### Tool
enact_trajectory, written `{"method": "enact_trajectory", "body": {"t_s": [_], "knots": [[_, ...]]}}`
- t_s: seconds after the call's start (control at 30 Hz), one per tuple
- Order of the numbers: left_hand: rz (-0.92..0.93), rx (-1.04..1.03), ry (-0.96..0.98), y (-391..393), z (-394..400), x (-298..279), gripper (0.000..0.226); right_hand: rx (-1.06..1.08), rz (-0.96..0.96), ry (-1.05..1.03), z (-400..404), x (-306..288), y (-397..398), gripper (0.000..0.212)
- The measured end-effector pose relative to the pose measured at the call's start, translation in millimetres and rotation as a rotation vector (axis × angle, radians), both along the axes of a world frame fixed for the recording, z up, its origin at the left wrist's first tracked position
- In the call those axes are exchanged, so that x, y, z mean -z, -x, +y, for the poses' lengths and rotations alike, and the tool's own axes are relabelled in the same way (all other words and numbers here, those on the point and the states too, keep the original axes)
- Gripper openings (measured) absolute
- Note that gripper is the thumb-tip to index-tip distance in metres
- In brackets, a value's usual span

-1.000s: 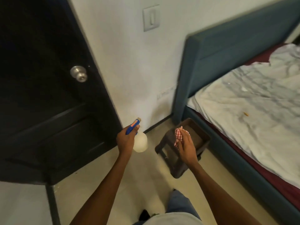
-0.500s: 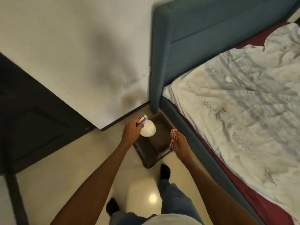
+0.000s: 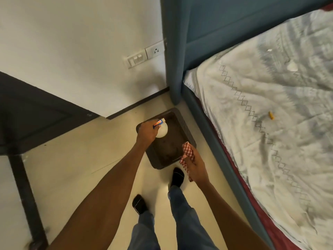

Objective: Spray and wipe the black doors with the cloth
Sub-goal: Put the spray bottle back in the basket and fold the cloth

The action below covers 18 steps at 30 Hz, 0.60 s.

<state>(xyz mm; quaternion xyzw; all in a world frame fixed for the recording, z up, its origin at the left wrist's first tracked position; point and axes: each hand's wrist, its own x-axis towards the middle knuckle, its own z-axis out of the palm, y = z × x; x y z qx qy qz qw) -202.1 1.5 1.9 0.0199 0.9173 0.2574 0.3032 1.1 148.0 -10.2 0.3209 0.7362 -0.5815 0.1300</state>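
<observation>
My left hand (image 3: 146,132) grips a white spray bottle (image 3: 161,130) with a blue and orange head, held over the far left corner of a dark brown stool (image 3: 171,141). Whether the bottle touches the stool top I cannot tell. My right hand (image 3: 195,165) is closed on a red and white checked cloth (image 3: 186,153) at the stool's near right edge. Only the lower part of the black door (image 3: 32,121) shows, at the left, well away from both hands.
A blue bed frame (image 3: 175,51) with a crumpled white sheet (image 3: 261,123) fills the right side. A switch and socket plate (image 3: 144,55) sits low on the white wall. My two socked feet (image 3: 177,176) stand on the cream floor just before the stool.
The view has swung down and right, away from the door and its knob, toward the stool. Both hands have come down over the stool with bottle and cloth still held.
</observation>
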Motion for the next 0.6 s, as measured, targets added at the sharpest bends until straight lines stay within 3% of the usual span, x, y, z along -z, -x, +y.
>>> {"method": "enact_trajectory", "body": {"t_s": [0.2, 0.4, 0.5, 0.6], "knots": [[0.028, -0.006, 0.015, -2, 17, 21, 0.041, 0.090, -0.004, 0.043, 21, 11, -5, 0.062], [0.035, 0.015, 0.048, 5, 31, 24, 0.045, 0.124, -0.007, 0.085, 39, 10, -3, 0.049], [0.027, -0.077, -0.025, -1, 28, 12, 0.053, 0.215, 0.002, 0.179, 42, -4, 2, 0.045], [0.188, -0.231, -0.164, -26, 23, -17, 0.042, 0.381, 0.035, 0.378, 41, -26, 13, 0.039]]}}
